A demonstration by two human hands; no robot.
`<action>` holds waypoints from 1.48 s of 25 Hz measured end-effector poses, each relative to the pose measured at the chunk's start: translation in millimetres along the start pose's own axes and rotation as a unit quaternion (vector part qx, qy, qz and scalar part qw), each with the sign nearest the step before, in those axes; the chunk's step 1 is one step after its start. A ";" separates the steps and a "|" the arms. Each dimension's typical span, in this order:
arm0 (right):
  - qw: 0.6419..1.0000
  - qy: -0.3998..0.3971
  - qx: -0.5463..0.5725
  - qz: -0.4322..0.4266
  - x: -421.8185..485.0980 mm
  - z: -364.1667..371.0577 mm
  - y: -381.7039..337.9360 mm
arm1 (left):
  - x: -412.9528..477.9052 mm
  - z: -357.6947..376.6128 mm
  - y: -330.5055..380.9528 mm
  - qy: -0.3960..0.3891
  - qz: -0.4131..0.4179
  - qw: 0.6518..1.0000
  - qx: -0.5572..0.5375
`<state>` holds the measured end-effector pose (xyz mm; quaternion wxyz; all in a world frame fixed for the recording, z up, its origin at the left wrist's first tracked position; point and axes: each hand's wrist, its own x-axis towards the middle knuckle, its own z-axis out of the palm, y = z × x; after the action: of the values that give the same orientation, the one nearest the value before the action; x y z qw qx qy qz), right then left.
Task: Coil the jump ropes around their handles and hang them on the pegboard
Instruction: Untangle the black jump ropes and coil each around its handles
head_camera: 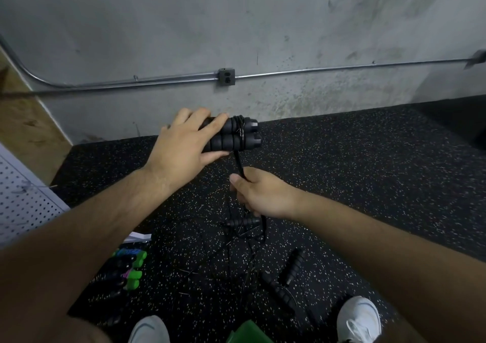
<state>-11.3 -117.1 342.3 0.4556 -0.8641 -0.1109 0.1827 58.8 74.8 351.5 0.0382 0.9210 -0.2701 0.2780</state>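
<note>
My left hand (185, 141) grips two black ribbed foam handles (234, 135) held side by side, pointing right. A few turns of thin black rope (242, 132) are wound around them near their right ends. The rope runs down from the handles into my right hand (259, 194), which pinches it just below them. More black rope (236, 258) trails loose to the floor. Other black handles lie on the floor: one (243, 222) under my right hand and two (290, 271) near my right shoe. A white pegboard (25, 206) leans at the left edge.
Green-handled and dark ropes (128, 269) lie in a pile at lower left. My white shoes (359, 319) stand on the speckled black rubber floor (368, 185). A grey concrete wall with a metal conduit and outlet box (226, 76) is straight ahead. A green object (248, 333) sits between my feet.
</note>
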 end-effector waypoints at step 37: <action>0.998 0.040 -0.016 -0.049 4.9 -10.1 23.9 | 0.9 -27.4 21.2 -0.003 -0.080 0.976 -0.203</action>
<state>-2.1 -136.2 326.7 0.4545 -0.8713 -0.1374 0.1238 35.0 62.4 373.3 0.2463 0.9134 -0.2462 0.2107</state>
